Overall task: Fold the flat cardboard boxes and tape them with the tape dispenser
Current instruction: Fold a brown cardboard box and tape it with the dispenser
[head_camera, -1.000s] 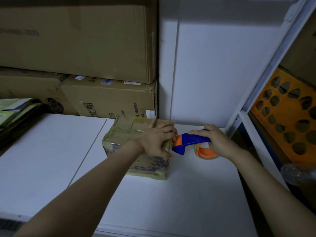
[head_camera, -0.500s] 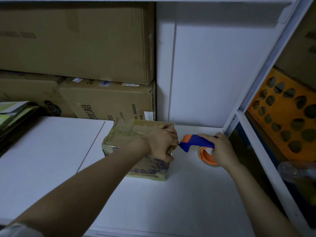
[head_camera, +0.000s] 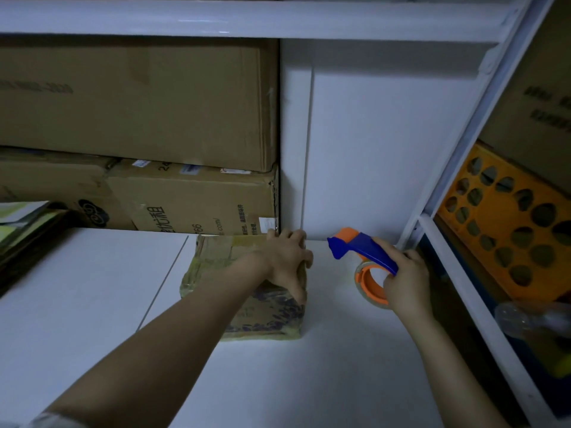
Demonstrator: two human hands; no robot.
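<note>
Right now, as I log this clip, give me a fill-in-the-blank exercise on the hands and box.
The left hand holds the taped box, which stands on a ____ shelf.
The right hand grips the tape dispenser by its ____ handle.
The dispenser is to the ____ of the box, not touching it.
Missing: white; blue; right.

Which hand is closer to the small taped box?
Left. The left hand grips the small taped box; the right hand holds the tape dispenser to its right, apart.
</note>
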